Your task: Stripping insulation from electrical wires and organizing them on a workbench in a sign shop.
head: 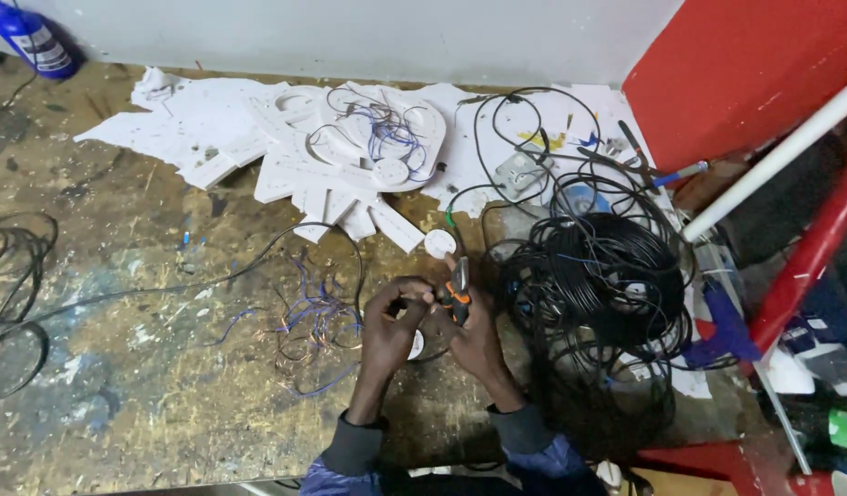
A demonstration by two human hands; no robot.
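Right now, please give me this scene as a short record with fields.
left hand: pinches a thin wire, close to a small white round piece
right hand: holds orange-handled pliers
right side: big coil of black cable
behind hands: white cut foam shapes with wires
surface: worn wooden workbench
far left corner: blue bottle

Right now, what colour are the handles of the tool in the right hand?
Orange and black handles on the pliers in the right hand; head view.

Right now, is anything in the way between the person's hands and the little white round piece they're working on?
Nothing visible. The left hand already touches the small white disc, and the right hand, gripping orange-handled pliers, sits right beside it. The black cable tangle lies off to the right.
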